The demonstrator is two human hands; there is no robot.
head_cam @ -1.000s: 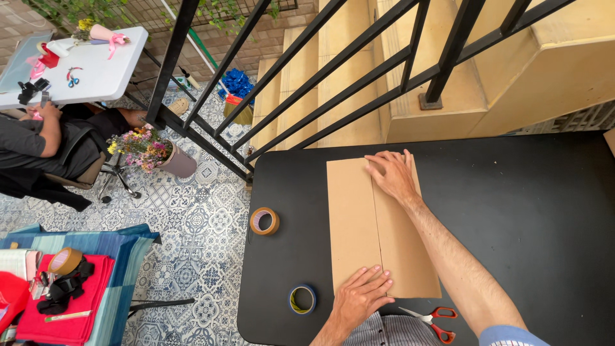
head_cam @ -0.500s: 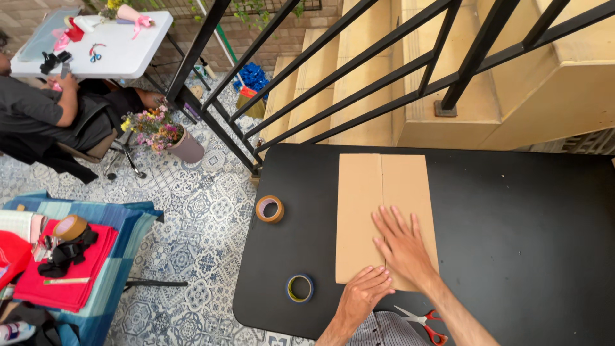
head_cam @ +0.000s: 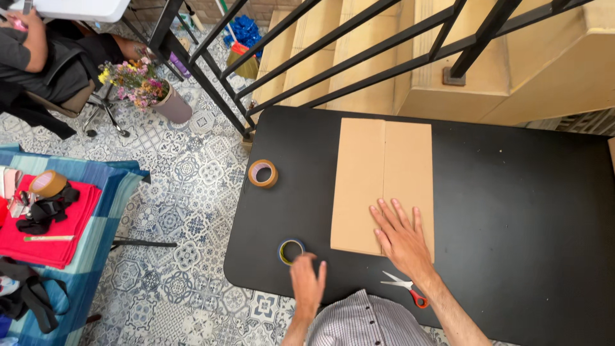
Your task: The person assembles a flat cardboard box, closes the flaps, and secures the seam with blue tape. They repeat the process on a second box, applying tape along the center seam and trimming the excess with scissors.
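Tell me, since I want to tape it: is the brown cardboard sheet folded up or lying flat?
Flat: the brown cardboard sheet lies spread on the black table, right hand pressing it.

Tape rolls (head_cam: 263,173) left of cardboard (head_cam: 383,186)

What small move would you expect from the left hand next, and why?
Probably a short reach forward to close on the dark tape roll. The left hand hovers just short of it with fingers spread and empty, while the right hand lies flat on the folded cardboard, pinning it to the black table.
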